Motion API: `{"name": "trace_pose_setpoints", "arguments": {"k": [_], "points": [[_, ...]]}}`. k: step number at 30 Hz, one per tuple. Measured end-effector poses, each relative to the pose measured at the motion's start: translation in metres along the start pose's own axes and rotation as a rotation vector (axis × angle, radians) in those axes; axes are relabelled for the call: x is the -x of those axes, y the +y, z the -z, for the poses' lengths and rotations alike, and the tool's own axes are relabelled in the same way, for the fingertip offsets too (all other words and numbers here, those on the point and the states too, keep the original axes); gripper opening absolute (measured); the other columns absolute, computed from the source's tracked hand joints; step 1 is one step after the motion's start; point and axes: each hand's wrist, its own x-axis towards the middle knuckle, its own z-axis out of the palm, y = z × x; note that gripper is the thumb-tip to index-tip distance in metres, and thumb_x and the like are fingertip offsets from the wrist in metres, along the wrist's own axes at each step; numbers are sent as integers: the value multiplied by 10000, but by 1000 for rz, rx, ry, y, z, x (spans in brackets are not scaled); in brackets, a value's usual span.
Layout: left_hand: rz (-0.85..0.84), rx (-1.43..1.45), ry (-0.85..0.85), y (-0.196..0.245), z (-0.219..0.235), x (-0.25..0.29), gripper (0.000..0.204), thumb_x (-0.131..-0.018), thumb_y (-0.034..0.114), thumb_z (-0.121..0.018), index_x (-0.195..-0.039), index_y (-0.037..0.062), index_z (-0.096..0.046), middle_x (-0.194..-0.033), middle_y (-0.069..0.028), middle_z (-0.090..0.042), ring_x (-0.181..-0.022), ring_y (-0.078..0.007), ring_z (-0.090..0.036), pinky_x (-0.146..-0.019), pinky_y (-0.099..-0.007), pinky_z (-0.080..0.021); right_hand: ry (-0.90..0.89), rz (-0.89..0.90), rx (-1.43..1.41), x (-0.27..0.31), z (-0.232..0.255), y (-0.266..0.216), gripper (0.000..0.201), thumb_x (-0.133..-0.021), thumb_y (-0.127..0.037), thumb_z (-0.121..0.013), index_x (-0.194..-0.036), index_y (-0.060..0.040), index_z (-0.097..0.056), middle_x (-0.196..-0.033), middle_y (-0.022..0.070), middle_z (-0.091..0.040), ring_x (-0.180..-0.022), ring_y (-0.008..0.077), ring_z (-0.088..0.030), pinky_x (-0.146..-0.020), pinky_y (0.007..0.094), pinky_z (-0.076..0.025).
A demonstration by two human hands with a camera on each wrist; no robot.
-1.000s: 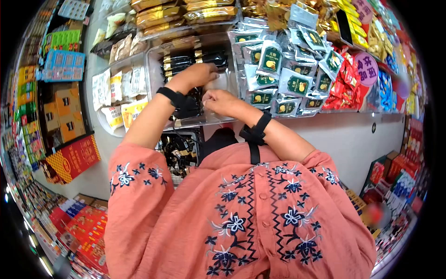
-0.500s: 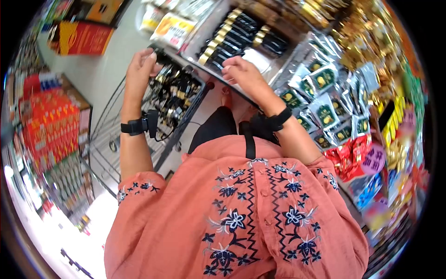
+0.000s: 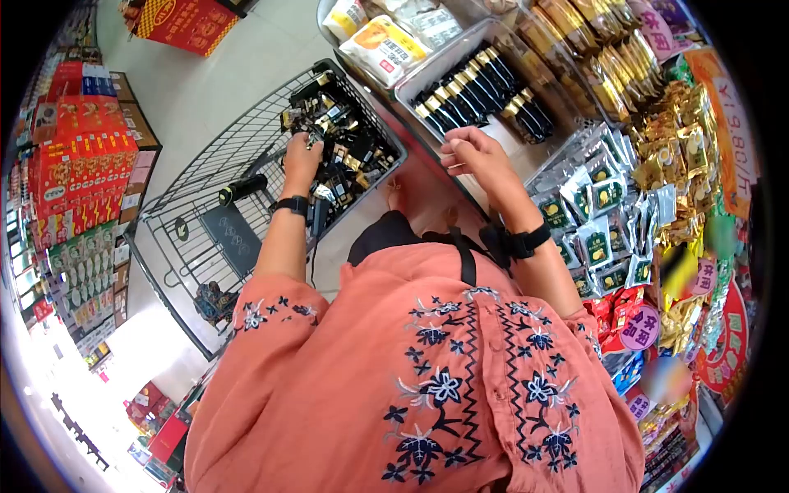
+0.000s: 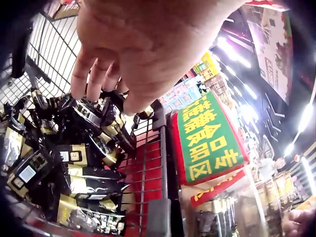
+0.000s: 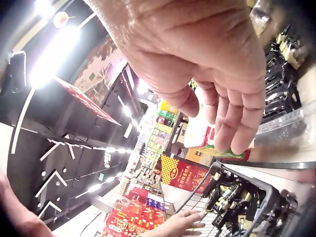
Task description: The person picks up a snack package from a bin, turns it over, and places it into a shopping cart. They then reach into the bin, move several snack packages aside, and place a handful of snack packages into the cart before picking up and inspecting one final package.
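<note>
My left hand (image 3: 302, 164) is over the shopping cart (image 3: 215, 97), just above a pile of small black-and-gold packets (image 3: 349, 156). Its fingers point down at the packets in the left wrist view, and in the right wrist view they look fairly straight with nothing held. My right hand (image 3: 485, 158) hovers by the front edge of a clear bin (image 3: 408, 92), fingers loosely bent and nothing between them. Inside that bin, black packets with gold ends (image 3: 472, 86) lie in a neat row, with a shorter stack (image 3: 530, 115) beside it.
Silver-and-green packets (image 3: 598, 238) fill the section right of the bin. White-and-yellow bags (image 3: 385, 51) sit on its left. A dark bottle (image 3: 242, 189) and a flat dark box (image 3: 232, 238) lie in the cart's near part. Red boxes (image 3: 86, 172) are stacked at far left.
Both hands were in the bin among black packets. The left hand has moved left and down to the cart; the right has drawn back to the bin's edge. The view has turned toward the cart.
</note>
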Motion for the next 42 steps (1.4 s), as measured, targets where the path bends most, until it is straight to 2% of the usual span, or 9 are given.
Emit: {"name": "trace_pose_setpoints", "arguments": {"k": [5, 7, 13, 23, 27, 29, 34, 38, 42], "points": [[-32, -238, -33, 38, 6, -21, 563, -831, 239, -732, -1314, 65, -501, -1225, -215, -545, -1133, -405, -549, -922, -463, -483, 59, -17, 26, -4, -7, -7, 295, -985, -224, -538, -1189, -14, -575, -1070, 107, -661, -901, 171, -646, -808, 322, -537], [-131, -362, -42, 27, -7, -33, 541, -818, 214, -762, -1280, 60, -526, -1158, -171, -547, -1069, -382, -557, -834, -492, -506, 85, -25, 32, -5, -10, -9, 292, -986, -220, -537, -1188, -13, -575, -1069, 110, -664, -898, 171, -648, -806, 321, -539], [-229, -492, -73, 17, -17, -43, 508, -805, 196, -762, -1237, 50, -538, -1127, -154, -555, -1059, -354, -550, -828, -473, -491, 151, -55, 30, -9, -19, -6, 286, -990, -219, -534, -1188, -18, -577, -1058, 107, -662, -897, 171, -648, -804, 318, -540], [-44, -398, -213, 22, -7, -35, 510, -753, 269, -784, -1129, -18, -595, -1155, -187, -545, -1114, -380, -530, -862, -470, -501, 77, -80, 70, -11, -20, -13, 298, -985, -233, -546, -1192, -21, -580, -1034, 96, -664, -889, 168, -651, -795, 325, -543], [27, -67, -278, 23, 13, -9, 451, -793, 364, -722, -1040, -5, -645, -1037, -206, -619, -994, -357, -604, -828, -467, -510, 45, -39, 63, -11, -18, -21, 294, -973, -237, -549, -1160, -12, -573, -1017, 93, -652, -863, 160, -644, -772, 301, -540], [329, 398, -549, 23, 30, 4, 452, -846, 435, -670, -1053, 34, -652, -965, -75, -643, -832, -185, -606, -706, -292, -492, 26, -22, 50, -10, -19, -26, 294, -972, -241, -552, -1158, -14, -572, -1017, 92, -650, -862, 159, -643, -773, 301, -541], [281, 1245, -600, 97, 107, 55, 385, -944, 366, -572, -1133, 35, -619, -928, -42, -652, -804, -141, -595, -676, -273, -479, -62, 31, 52, -9, -29, -47, 328, -970, -245, -568, -1200, -13, -582, -1054, 106, -658, -902, 179, -654, -812, 323, -543], [210, 1483, -727, 158, 138, 65, 655, -949, 471, -469, -1369, -32, -485, -925, -69, -623, -725, -158, -521, -653, -289, -430, -142, 113, -82, -3, -49, -81, 427, -954, -278, -606, -1266, 0, -523, -1114, 124, -614, -908, 186, -656, -779, 303, -540], [126, 1630, -885, 201, 139, 68, 514, -953, 446, -425, -1218, 30, -567, -921, -135, -644, -681, -199, -550, -628, -330, -455, -243, 203, -258, 2, -50, -103, 507, -961, -325, -616, -1316, 9, -477, -1161, 134, -586, -906, 188, -660, -750, 298, -553]]}}
